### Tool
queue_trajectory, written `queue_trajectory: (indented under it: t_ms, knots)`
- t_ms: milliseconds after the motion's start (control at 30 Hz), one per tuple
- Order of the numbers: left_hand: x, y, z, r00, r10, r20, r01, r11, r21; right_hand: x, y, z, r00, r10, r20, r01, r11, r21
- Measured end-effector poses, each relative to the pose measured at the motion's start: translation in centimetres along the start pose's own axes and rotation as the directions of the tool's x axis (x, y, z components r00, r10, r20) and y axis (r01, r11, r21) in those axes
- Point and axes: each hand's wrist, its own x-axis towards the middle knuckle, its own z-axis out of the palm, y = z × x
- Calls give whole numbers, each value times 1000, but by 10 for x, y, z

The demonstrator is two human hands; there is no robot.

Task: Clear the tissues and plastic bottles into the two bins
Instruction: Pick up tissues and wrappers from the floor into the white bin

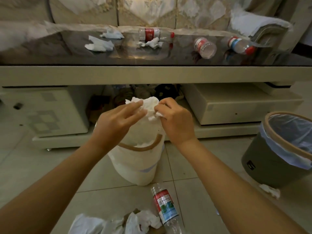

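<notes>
White crumpled tissue sat above the white bin, pinched by the right hand, the left hand flat against it; released early, it might miss the rim.

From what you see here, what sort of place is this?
Most likely a home living room. A low coffee table with a glossy dark top stands before a sofa draped in patterned cloth, on a tiled floor. A white bin and a grey bin stand on it.
</notes>
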Motion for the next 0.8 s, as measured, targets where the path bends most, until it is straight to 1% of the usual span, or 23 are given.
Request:
queue_trajectory:
  t_ms: [67,100,133,167,200,233,267,300,333,400,500,600,700,800]
  knots:
    - [-9,-10,9,998,-26,49,23,999,47,7,-13,20,996,89,25,-91,994,68]
    - [-13,-14,15,995,-60,85,54,996,67,9,-20,28,987,139,86,-146,985,89]
    - [-16,-17,21,983,-107,150,96,992,80,9,-24,37,966,175,193,-195,976,93]
    - [-18,-21,26,959,-156,237,137,986,95,8,-27,46,920,194,341,-236,968,85]
    - [-21,-23,31,922,-203,331,173,978,117,6,-28,52,834,204,513,-277,958,68]
    - [-24,-26,35,874,-237,424,199,971,134,3,-29,57,725,206,657,-297,954,28]
    - [-27,-29,39,829,-249,500,209,968,136,0,-29,61,637,203,744,-272,962,-30]
    - [-30,-30,42,793,-247,557,211,969,130,-4,-27,65,591,200,781,-219,972,-83]
    - [-32,-29,43,770,-248,588,220,968,120,-8,-26,67,583,201,787,-174,977,-121]
    - [-35,-26,46,767,-256,588,255,963,86,-13,-23,66,634,202,747,-124,979,-160]
    - [-35,-20,47,828,-265,494,300,954,9,-18,-16,53,747,158,646,-49,982,-183]
    - [-31,-8,48,871,-258,418,297,954,-31,-27,-8,34,835,107,540,-15,985,-171]
    - [-22,9,47,898,-229,376,270,961,-59,-46,7,10,883,86,462,2,982,-186]
    - [-9,35,43,924,-161,347,195,979,-63,-71,24,-17,875,122,468,2,967,-255]
